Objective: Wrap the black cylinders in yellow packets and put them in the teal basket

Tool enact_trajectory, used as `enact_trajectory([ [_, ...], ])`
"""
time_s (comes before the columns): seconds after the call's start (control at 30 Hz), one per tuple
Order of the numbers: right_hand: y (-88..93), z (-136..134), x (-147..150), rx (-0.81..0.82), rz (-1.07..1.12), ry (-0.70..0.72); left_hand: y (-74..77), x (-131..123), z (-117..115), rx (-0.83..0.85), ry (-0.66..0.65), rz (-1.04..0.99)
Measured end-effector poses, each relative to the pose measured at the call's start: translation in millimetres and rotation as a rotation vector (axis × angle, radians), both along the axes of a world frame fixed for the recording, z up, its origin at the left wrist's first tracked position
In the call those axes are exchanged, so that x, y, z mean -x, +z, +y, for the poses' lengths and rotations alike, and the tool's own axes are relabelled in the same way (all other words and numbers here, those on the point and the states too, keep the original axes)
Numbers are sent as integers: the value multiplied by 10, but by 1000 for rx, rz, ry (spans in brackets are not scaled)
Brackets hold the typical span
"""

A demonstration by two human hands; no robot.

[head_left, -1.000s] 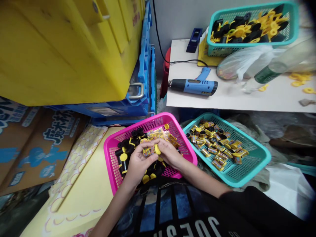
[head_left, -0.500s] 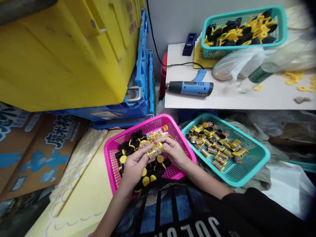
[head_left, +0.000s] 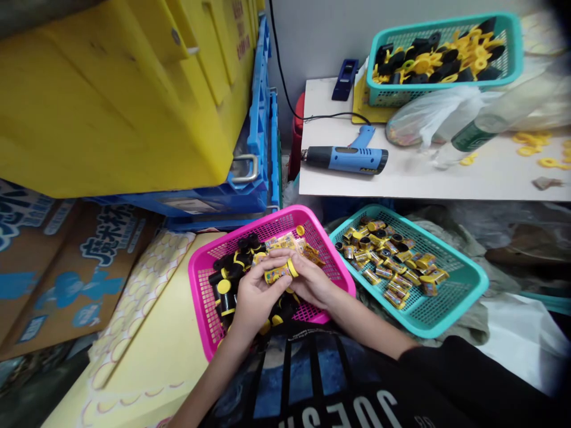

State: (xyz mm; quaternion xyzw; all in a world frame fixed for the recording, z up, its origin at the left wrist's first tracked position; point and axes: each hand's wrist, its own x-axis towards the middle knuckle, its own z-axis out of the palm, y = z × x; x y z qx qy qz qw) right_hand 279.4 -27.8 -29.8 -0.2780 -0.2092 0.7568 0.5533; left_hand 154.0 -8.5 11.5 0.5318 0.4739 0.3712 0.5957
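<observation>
Left hand: left hand (head_left: 256,300) - curled around the lower side of a foil-wrapped tube (head_left: 279,274), fingers closed on it
Right hand: right hand (head_left: 313,283) - pressed in from the other side, close against the left, both clamped on the tube
Held thing: tube lies across between both hands, above the basket, printed yellow-and-multicolour wrap, yellow cap at the end toward the right hand
Under hands: pink plastic mesh basket (head_left: 250,236) - black tubes with yellow caps (head_left: 225,295) heaped on the left side, loose wrapped tubes (head_left: 288,242) beyond the hands
Right of that: teal mesh basket (head_left: 459,279) just beside the pink one, full of wrapped capped tubes (head_left: 386,255), lying jumbled
Table: table (head_left: 401,185) up ahead - blue heat gun (head_left: 345,159) on its side, plastic bag (head_left: 428,116), green-labelled clear bottle (head_left: 473,138), loose yellow plastic pieces (head_left: 530,140)
Back of table: second teal basket (head_left: 446,28) holding black and yellow parts, blue tape dispenser (head_left: 345,79) beside it
Left side: yellow crate (head_left: 111,101) stacked on blue crate (head_left: 214,202), printed cardboard box (head_left: 57,267) below
</observation>
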Motion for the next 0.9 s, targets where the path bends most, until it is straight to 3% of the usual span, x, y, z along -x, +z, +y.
enact_trajectory([
  [0.23, -119, 6, 70, -39, 122, 5, -10, 3, 2, -83, 11, 79],
  [0.37, -96, -14, 23, -76, -1, 8, -24, 33, 31, -144, -26, 136],
  [0.53, 93, -79, -239, -154, -431, -157, -6, -61, 83, -526, -109, 255],
  [0.6, 183, -183, -544, -134, -606, -211, -2, -98, 85, -484, -189, 260],
  [0.7, 262, -450, -1229, -29, -968, -337, -27, -46, 112, -337, -231, 214],
  [0.8, 219, -648, -1852, 138, -1447, -139, -101, 144, 204, -272, -159, 247],
  [0.9, 156, -596, -1928, 129, -1824, -100, -204, 340, 315, -218, -105, 365],
])
